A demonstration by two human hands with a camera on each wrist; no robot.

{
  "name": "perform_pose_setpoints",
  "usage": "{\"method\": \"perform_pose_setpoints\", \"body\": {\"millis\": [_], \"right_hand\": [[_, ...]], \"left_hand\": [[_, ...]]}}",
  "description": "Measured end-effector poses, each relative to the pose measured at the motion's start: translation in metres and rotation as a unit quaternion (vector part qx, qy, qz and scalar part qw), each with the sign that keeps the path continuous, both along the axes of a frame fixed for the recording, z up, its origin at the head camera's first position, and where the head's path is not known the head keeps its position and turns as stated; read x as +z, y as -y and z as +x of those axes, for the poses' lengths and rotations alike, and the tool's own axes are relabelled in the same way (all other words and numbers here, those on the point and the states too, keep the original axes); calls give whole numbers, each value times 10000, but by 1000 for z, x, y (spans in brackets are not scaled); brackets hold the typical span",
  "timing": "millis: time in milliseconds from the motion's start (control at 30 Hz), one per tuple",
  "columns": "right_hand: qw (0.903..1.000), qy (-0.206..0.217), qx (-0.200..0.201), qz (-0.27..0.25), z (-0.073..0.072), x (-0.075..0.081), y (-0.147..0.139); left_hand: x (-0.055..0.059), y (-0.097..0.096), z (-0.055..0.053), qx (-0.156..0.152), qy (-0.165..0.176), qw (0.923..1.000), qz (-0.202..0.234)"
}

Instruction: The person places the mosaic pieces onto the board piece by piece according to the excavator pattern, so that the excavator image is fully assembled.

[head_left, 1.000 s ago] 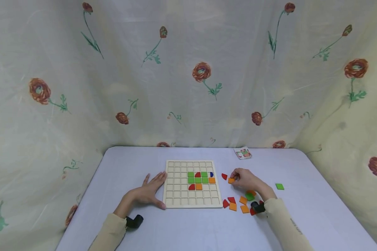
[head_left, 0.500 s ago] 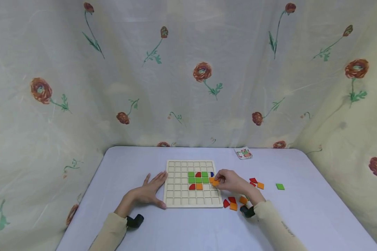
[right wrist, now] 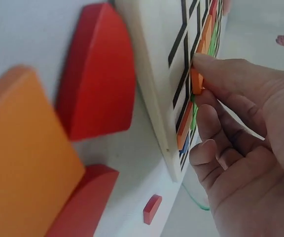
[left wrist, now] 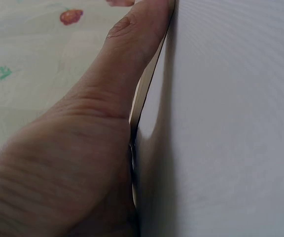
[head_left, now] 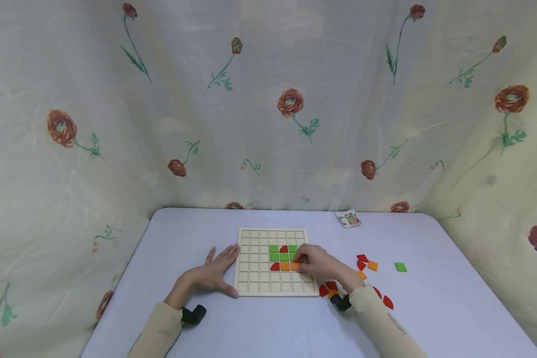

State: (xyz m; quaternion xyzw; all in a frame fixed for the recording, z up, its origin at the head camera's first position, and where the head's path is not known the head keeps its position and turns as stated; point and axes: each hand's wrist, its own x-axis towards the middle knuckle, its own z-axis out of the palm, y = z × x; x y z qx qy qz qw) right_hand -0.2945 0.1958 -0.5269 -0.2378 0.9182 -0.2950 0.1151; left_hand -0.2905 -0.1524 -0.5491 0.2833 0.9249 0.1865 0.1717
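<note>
My left hand (head_left: 210,276) lies with fingers spread, fingertips and thumb at the left edge of the wooden grid board (head_left: 254,276). The left wrist view shows the thumb (left wrist: 132,39) along the board's side. Over the board's right part, my right hand (head_left: 319,262) pinches an orange square tile (right wrist: 196,81) between thumb and finger at a grid cell. Left of that cell are another orange square (head_left: 285,266) and a red quarter-circle tile (head_left: 275,267). Green squares (head_left: 274,257) fill cells above. A blue piece (right wrist: 184,144) sits near the board's edge, hidden by my hand in the head view.
Loose red quarter-circles (head_left: 388,302) and orange squares (head_left: 373,266) lie right of the board, some under my right forearm. A green square (head_left: 400,267) lies farther right. A small printed card (head_left: 349,219) is at the table's back, before a flowered curtain (head_left: 232,124).
My right hand has carried the orange square from the table leftward onto the board, to the cell right of the other orange square. My left hand has stayed at the board's edge.
</note>
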Motion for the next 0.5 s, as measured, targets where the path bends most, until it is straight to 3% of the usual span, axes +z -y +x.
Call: {"method": "perform_pose_setpoints", "body": {"millis": [267, 500], "right_hand": [[9996, -164, -105, 183, 3, 0, 3], [9985, -377, -395, -25, 9, 7, -5]], "left_hand": [[-1, 0, -1, 30, 59, 10000, -38], [-3, 0, -1, 11, -31, 10000, -11]]}}
